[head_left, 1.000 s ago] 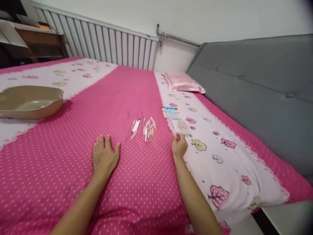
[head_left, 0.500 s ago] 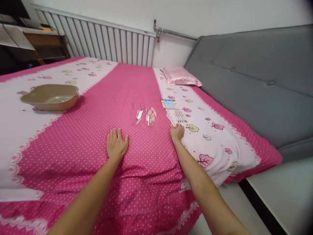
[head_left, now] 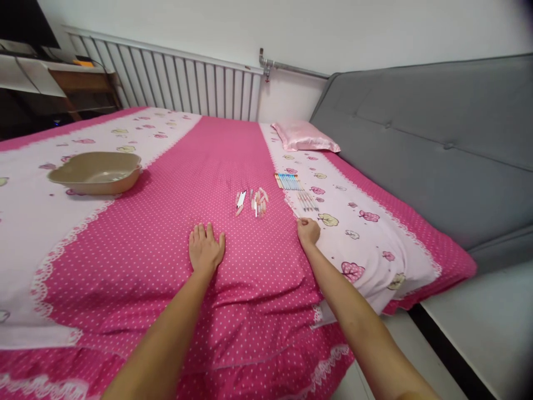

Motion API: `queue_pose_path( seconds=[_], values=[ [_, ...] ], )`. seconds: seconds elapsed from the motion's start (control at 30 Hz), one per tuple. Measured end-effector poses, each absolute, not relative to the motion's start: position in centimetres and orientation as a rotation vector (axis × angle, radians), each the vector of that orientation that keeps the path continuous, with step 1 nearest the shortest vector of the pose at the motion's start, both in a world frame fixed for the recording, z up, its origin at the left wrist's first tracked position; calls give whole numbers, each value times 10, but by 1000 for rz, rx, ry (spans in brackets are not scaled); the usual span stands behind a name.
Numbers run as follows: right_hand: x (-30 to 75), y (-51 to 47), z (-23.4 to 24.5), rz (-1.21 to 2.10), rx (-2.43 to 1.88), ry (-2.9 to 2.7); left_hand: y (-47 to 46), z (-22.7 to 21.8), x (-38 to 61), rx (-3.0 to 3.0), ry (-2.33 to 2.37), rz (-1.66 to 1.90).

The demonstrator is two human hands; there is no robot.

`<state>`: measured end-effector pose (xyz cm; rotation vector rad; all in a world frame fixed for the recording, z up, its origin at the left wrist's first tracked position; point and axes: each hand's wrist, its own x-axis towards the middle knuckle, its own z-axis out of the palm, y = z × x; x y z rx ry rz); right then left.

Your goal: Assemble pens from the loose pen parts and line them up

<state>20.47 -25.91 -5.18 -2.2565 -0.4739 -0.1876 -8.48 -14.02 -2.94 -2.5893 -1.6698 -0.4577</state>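
My left hand (head_left: 205,247) lies flat on the pink dotted bedspread (head_left: 166,244), fingers spread, holding nothing. At the lace border to the right, my right hand (head_left: 308,230) is closed, its fingertips bent in. A thin pale sliver shows by its fingers; I cannot tell what it is. Just beyond it lies a short row of pale pen-like sticks with grey ends (head_left: 307,201). A neat row of blue and orange pen-like sticks (head_left: 288,181) sits behind that. Between the hands and farther away, small pinkish pieces (head_left: 261,201) lie loosely, with a few white strips (head_left: 241,199) beside them.
A beige plastic basin (head_left: 97,172) stands on the bed at the left. A pink satin pillow (head_left: 306,136) lies at the far right, against the grey padded headboard (head_left: 425,139). Behind the bed are a white radiator (head_left: 166,78) and a desk with a monitor (head_left: 25,25).
The view has tilted and shifted a little, so everything sits slightly lower in the picture. My left hand stays flat and my right hand stays closed near the pale row.
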Motion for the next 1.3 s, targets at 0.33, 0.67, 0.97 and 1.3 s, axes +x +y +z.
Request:
queue_pose_path(
  seconds=[0.33,0.67,0.97,1.3],
  values=[
    [205,-250,-44,-219,-2277,-359,-138,-30,-85,-2576,-1659,-516],
    [221,-223,-35,-270,-2286,-284,-134,-30,-84,-2527,-1635,-536],
    [225,-208,-36,-286,-2346,-229,-133,-27,-83,-2539,-1649,-526],
    [224,-208,-37,-284,-2365,-203,-133,-27,-84,-2536,-1656,-521]
  ],
)
